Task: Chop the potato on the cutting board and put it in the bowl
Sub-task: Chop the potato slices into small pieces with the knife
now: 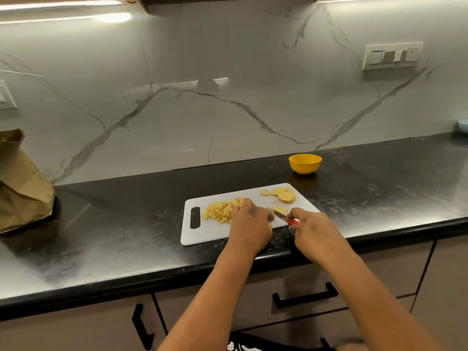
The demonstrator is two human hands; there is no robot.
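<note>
The right hand (312,230) grips the knife (281,214) while the left hand (249,224), fingers curled, steadies firm, probably slippery potato slices (279,210), best pinned from above.

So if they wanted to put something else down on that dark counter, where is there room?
The black counter lies bare between the brown paper bag and the white cutting board, and again right of the small yellow bowl. The board itself is crowded: diced potato, potato slices, both hands and the red-handled knife.
</note>
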